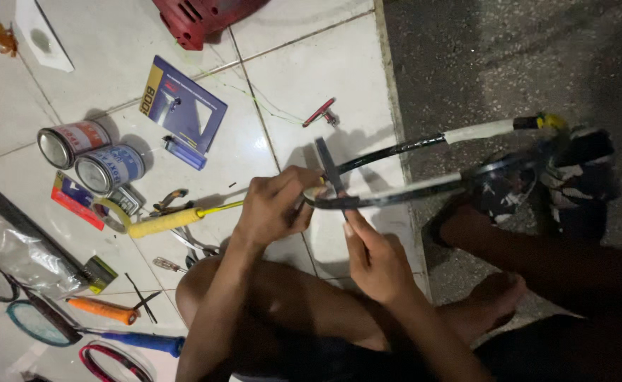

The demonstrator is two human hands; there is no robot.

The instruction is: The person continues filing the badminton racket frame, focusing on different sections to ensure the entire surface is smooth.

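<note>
From the head camera, our left hand [272,209] pinches the dark racket frame [396,194], steadying it above the tiled floor [311,64]. Our right hand [375,258], forearm angled up from the knee, closes finger and thumb on a dark strip [329,166] crossing the frame. Two tins [91,155] and tools lie scattered to the left.
</note>
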